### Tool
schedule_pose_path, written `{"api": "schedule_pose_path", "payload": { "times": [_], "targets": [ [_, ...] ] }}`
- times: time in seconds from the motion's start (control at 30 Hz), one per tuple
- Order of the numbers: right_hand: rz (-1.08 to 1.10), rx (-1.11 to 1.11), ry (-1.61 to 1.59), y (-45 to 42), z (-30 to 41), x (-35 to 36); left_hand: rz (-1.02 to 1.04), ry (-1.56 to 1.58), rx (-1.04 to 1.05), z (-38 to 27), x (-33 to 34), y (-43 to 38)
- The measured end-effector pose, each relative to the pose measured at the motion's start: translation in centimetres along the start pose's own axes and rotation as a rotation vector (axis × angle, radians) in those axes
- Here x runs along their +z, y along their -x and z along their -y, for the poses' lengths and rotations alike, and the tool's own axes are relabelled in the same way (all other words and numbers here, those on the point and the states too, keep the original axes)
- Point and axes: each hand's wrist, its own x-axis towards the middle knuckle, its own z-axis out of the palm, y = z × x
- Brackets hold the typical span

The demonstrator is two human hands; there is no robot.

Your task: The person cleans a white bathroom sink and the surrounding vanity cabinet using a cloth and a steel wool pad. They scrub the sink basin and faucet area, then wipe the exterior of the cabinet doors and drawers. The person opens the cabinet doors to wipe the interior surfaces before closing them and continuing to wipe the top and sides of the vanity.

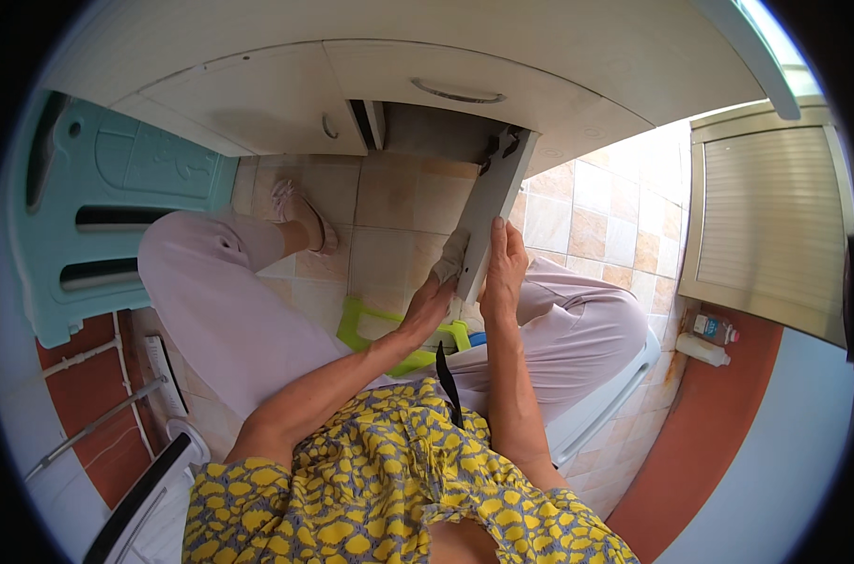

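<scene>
A white cabinet door (489,211) stands swung open towards me, its dark hinges (501,146) showing near the cabinet. My left hand (427,307) holds a greyish cloth (450,255) against the door's inner face, close to its free end. On the other side, my right hand (503,271) grips the door's edge with the thumb along it. Behind the door is the dark cabinet opening (434,130). A drawer front with a curved metal handle (459,93) sits above that opening.
Between my legs is a lime-green plastic frame (356,324). A turquoise plastic panel with slots (152,162) stands left, near a flat mop (164,374). Two bottles (702,349) lie at right by a metal-framed panel (765,211). The floor (385,197) is tiled.
</scene>
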Motion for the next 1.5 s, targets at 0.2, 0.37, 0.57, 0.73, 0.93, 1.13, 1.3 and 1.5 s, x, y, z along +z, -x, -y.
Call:
{"api": "schedule_pose_path", "payload": {
  "times": [0.2, 0.37, 0.57, 0.73, 0.93, 1.13, 1.3, 1.5],
  "targets": [
    [0.033, -0.06, 0.209, 0.1, 0.3, -0.4, -0.043, 0.113, 0.353, -5.6, 1.6, -4.6],
    [-0.009, -0.116, 0.338, -0.1, -0.4, -0.8, 0.06, -0.182, 0.444, -8.3, 0.1, -9.8],
    [-0.01, -0.126, 0.323, 0.9, 0.7, -0.4, 0.188, -0.185, -0.257, -0.7, -1.1, -11.9],
    [-0.026, -0.113, 0.29, 0.8, 0.3, -0.5, -0.048, 0.044, -0.046, 3.9, 0.3, -6.0],
    [-0.015, -0.117, 0.334, 1.3, 0.7, -0.6, -0.037, 0.074, 0.361, -4.8, 1.3, -5.1],
    [-0.027, -0.127, 0.38, 1.8, 0.7, -0.5, 0.066, -0.129, 0.31, -7.5, 0.4, -13.2],
    [-0.019, -0.171, 0.419, 2.3, 1.3, 0.1, 0.14, -0.395, 0.108, -3.8, -0.4, -17.4],
    [-0.025, -0.185, 0.421, 2.0, 1.2, 0.0, 0.117, -0.419, -0.064, 2.2, -1.9, -13.1]
  ]
}}
